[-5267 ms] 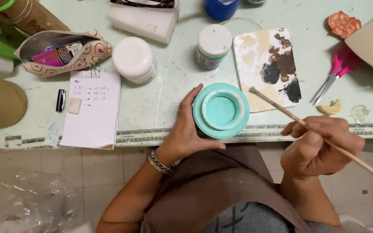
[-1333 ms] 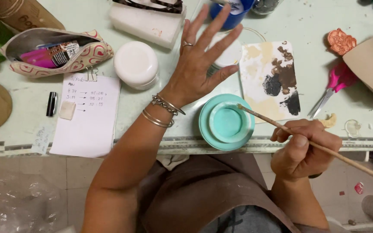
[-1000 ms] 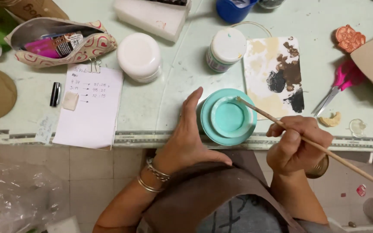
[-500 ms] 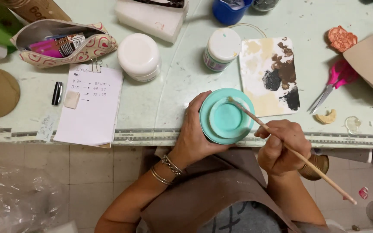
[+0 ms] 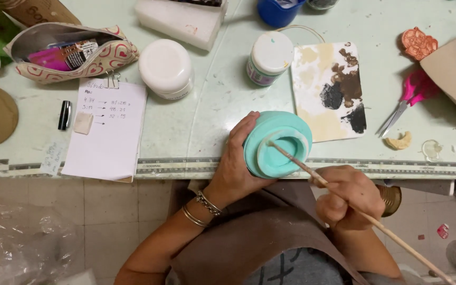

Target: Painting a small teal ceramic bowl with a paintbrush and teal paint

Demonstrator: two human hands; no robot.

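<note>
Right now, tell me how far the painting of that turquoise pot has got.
Done: the turquoise pot shows even colour on its outer wall and rim. In hand: the left hand tilts it at the table edge while the right hand works the brush tip inside the hollow. Left: its underside and far side are hidden, so unchecked.

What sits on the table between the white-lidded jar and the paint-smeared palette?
In the head view, a smaller paint jar with a white lid stands between the white-lidded jar and the palette.

White-lidded labelled jar (image 5: 268,59) beside paint-smeared palette (image 5: 327,91), above clipped notepad (image 5: 107,129).
</note>
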